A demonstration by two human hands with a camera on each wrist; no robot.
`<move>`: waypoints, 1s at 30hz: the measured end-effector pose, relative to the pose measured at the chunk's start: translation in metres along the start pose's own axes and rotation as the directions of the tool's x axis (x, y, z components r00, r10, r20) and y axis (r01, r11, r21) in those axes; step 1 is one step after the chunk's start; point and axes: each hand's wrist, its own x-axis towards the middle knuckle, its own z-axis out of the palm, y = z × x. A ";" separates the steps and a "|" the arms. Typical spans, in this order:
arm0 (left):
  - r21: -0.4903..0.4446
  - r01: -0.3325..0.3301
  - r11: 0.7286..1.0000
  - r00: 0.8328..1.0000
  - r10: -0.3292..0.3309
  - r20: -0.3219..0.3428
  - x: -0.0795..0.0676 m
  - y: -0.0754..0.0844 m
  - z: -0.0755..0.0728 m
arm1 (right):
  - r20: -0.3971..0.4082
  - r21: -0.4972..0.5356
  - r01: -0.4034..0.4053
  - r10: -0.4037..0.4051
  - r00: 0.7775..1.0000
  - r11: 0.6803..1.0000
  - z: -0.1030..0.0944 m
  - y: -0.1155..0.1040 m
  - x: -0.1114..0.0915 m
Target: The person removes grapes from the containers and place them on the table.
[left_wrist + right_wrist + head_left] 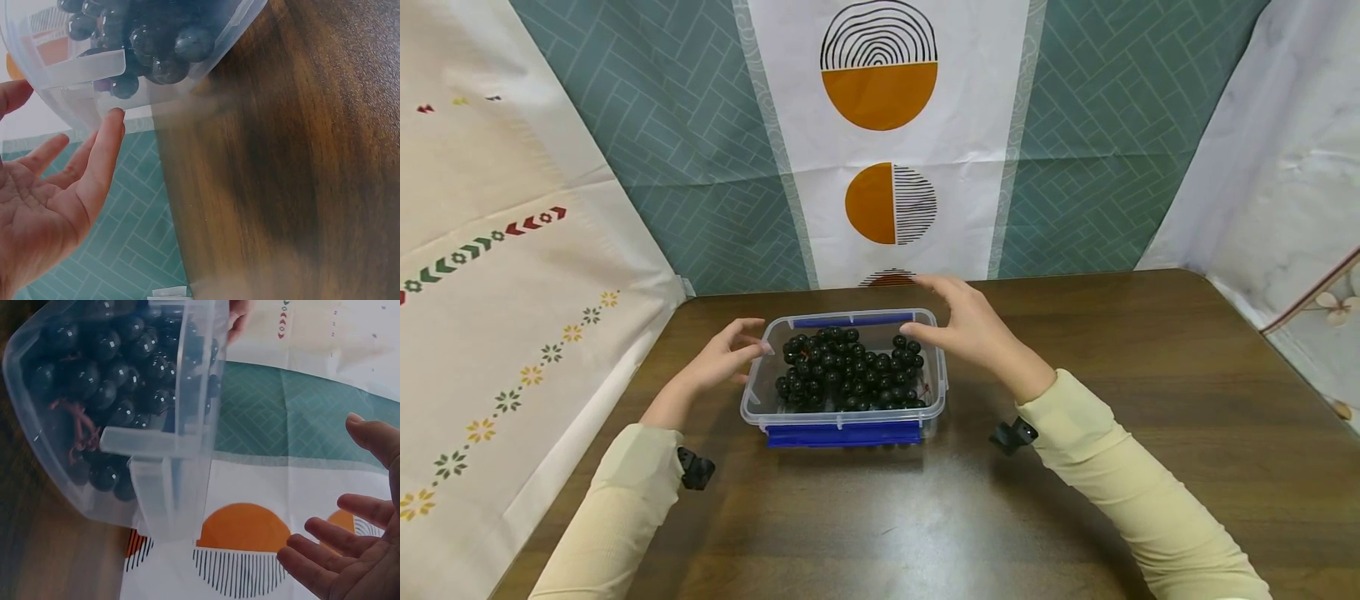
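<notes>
Left side: a cream cloth (497,350) is sloping down, showing red and green motifs and yellow and green flowers.
Back: a teal cloth (647,108) with a herringbone pattern is hanging behind the worktop (1112,358), and its white panel (970,208) is showing circles, part orange, part black-lined.
Right side: a pale cloth (1285,150) is hanging, bearing a blossom low down.
Worktop: dark brown wood grain is running across it, and its near part is catching a bright glare.
Box: a clear plastic box (887,416) is standing open-topped on the worktop, with a blue flap (842,435) hanging along its near side.
Grapes: glossy, nearly black grapes (842,375) are lying in clusters inside, and a reddish stem (81,428) is showing through the wall.
Left hand: the left hand (718,358) is hovering by the box's left end, its fingers bending loosely and holding nothing; whether a fingertip is touching the wall, I cannot tell.
Placement: the box is sitting between the two hands, the grapes staying within its walls.
Right hand: the right hand (973,325) is hovering by the far right corner, thumb and fingers spreading wide, gripping nothing; the right wrist view is showing a gap between it and the box.
</notes>
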 end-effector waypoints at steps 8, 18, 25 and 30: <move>0.017 0.004 1.000 1.000 -0.004 -0.007 0.002 -0.003 0.001 | 0.027 0.036 0.006 -0.007 1.000 0.999 0.007 -0.004 0.006; -0.020 0.000 1.000 1.000 0.000 -0.008 0.004 -0.009 0.001 | 0.045 0.039 0.044 -0.046 0.998 0.998 0.021 0.001 0.013; -0.070 -0.031 0.997 1.000 0.030 -0.003 0.003 -0.014 -0.001 | 0.074 0.023 0.040 -0.041 0.996 0.999 0.030 0.007 0.015; -0.084 -0.040 0.996 0.999 0.041 0.005 0.004 -0.015 -0.001 | 0.088 0.018 0.046 -0.047 0.995 0.999 0.034 0.007 0.016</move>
